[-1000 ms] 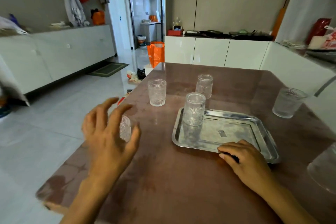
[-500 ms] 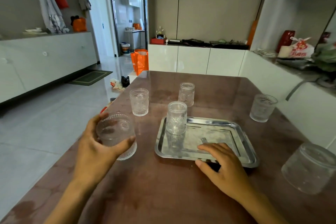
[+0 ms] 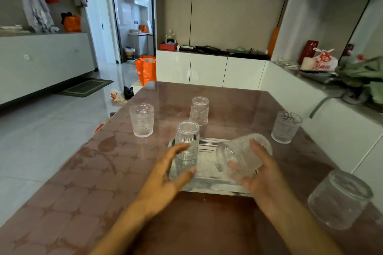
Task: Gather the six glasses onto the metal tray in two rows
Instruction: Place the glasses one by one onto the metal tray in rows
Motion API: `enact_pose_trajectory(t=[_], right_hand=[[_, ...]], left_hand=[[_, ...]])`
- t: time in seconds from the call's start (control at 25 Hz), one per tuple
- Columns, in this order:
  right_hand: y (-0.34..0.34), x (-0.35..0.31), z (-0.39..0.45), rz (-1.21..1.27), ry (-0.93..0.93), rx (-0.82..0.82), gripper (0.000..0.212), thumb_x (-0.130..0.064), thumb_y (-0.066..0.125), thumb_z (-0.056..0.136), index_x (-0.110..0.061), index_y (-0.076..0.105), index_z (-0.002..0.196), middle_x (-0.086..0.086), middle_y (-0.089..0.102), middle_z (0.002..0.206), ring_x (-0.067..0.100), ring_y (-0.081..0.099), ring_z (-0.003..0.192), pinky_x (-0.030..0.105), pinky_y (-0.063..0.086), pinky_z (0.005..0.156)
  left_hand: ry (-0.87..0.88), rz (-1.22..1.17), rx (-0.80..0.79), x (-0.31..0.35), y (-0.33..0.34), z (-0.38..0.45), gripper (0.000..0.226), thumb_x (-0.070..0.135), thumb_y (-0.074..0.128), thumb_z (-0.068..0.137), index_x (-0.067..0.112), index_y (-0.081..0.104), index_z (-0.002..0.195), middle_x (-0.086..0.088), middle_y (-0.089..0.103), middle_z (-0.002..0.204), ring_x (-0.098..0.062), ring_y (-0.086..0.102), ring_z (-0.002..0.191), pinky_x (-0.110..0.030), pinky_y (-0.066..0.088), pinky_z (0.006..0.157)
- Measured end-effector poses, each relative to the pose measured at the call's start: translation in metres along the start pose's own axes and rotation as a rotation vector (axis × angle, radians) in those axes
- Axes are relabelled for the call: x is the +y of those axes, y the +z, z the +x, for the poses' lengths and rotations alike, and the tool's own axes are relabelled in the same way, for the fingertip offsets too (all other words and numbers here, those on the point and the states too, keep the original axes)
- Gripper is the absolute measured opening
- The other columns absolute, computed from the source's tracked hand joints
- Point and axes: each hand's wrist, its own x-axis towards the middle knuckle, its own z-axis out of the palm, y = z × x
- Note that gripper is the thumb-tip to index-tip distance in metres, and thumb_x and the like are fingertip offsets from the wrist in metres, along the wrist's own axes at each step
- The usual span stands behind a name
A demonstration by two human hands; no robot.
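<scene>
My right hand [image 3: 260, 180] holds a ribbed clear glass [image 3: 242, 156] tilted on its side above the metal tray [image 3: 209, 183]. My left hand [image 3: 167, 178] hovers open over the tray's left edge, fingers spread, just in front of an upside-down glass [image 3: 187, 141] that stands on the tray's far left corner. Off the tray, one glass [image 3: 142, 120] stands at the left, one [image 3: 199, 110] behind the tray, one [image 3: 286, 127] at the right, and one [image 3: 339, 198] at the near right.
The brown patterned table [image 3: 93, 188] has its left edge above a tiled floor. A white counter [image 3: 323, 122] runs along the table's right side. An orange bag [image 3: 146, 69] stands on the floor beyond the far edge.
The glass that my left hand picked up at the table's left edge has passed over to my right hand above the tray. My left hand let go and is open.
</scene>
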Motion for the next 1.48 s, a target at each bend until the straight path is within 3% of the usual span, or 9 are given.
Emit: enact_pose_trajectory(t=[0.08,0.16,0.36,0.64,0.8,1.0,1.16,1.32,1.48], right_hand=[[0.005,-0.006,0.027,-0.366,-0.256,0.148,0.078,-0.043,0.087,0.056,-0.033,0.050,0.124,0.007,0.062,0.125,0.027,0.067,0.102,0.046,0.059,0.075],[0.014,0.003,0.052,-0.729,-0.473,0.171,0.074,-0.041,0.086,0.060,-0.039,0.044,0.120,-0.002,0.058,0.124,0.021,0.063,0.103,0.045,0.059,0.077],[0.024,0.049,0.091,-1.147,-0.575,0.042,0.074,-0.039,0.085,0.067,-0.034,0.039,0.125,-0.010,0.052,0.129,0.014,0.055,0.105,0.024,0.047,0.076],[0.022,0.058,0.100,-1.155,-0.602,0.001,0.080,-0.035,0.086,0.068,-0.029,0.036,0.130,-0.006,0.049,0.135,0.011,0.051,0.106,0.004,0.033,0.067],[0.017,0.047,0.084,-1.069,-0.493,-0.037,0.103,-0.039,0.086,0.068,-0.034,0.019,0.146,-0.004,0.030,0.154,0.013,0.037,0.132,0.020,0.035,0.096],[-0.033,0.016,-0.011,-0.939,-0.718,0.178,0.072,-0.029,0.078,0.080,-0.041,0.036,0.138,-0.022,0.043,0.140,-0.001,0.042,0.129,0.021,0.039,0.103],[-0.102,-0.024,-0.056,-0.990,-0.971,0.627,0.083,-0.015,0.080,0.078,-0.020,0.033,0.146,0.003,0.028,0.156,0.012,0.026,0.143,0.029,0.028,0.113],[-0.151,-0.030,-0.048,-1.034,-0.510,0.599,0.092,-0.019,0.086,0.069,-0.044,0.030,0.137,0.004,0.047,0.144,0.027,0.050,0.127,0.048,0.044,0.104],[-0.152,-0.039,-0.048,-1.083,-0.504,0.572,0.085,-0.019,0.089,0.065,-0.038,0.036,0.128,0.000,0.057,0.123,0.027,0.060,0.110,0.041,0.054,0.088]], left_hand=[[-0.218,0.420,0.211,-0.030,-0.010,0.019,0.047,0.059,0.057,0.087,0.041,0.052,0.130,0.010,0.060,0.134,-0.022,0.051,0.132,-0.059,0.029,0.114],[-0.315,0.762,0.184,-0.050,-0.008,0.033,0.047,0.055,0.042,0.096,0.026,0.051,0.132,0.003,0.058,0.135,-0.026,0.040,0.137,-0.066,0.009,0.117],[-0.265,0.746,0.168,-0.056,-0.006,0.036,0.044,0.040,0.042,0.101,0.025,0.044,0.143,0.008,0.046,0.149,-0.023,0.026,0.144,-0.062,-0.003,0.118],[-0.259,0.789,0.170,-0.057,-0.006,0.039,0.046,0.038,0.041,0.102,0.024,0.042,0.145,0.007,0.046,0.149,-0.024,0.024,0.145,-0.061,-0.007,0.118],[-0.233,0.767,0.182,-0.058,-0.006,0.036,0.045,0.038,0.040,0.102,0.022,0.045,0.143,0.003,0.049,0.147,-0.026,0.027,0.144,-0.057,-0.003,0.120],[-0.090,0.581,0.159,-0.063,-0.009,0.035,0.046,0.047,0.043,0.098,0.015,0.058,0.127,-0.014,0.066,0.125,-0.034,0.055,0.115,-0.050,0.042,0.102],[0.043,0.526,0.152,-0.050,-0.009,0.030,0.061,0.060,0.036,0.085,0.014,0.066,0.111,-0.011,0.070,0.102,-0.032,0.065,0.091,-0.043,0.052,0.076],[0.067,0.505,0.140,-0.037,-0.004,0.025,0.053,0.056,0.039,0.086,0.015,0.070,0.097,-0.006,0.072,0.086,-0.022,0.066,0.074,-0.035,0.048,0.064],[0.019,0.517,0.134,-0.046,-0.007,0.029,0.031,0.040,0.050,0.091,0.017,0.069,0.099,-0.004,0.075,0.086,-0.017,0.068,0.072,-0.034,0.053,0.065]])
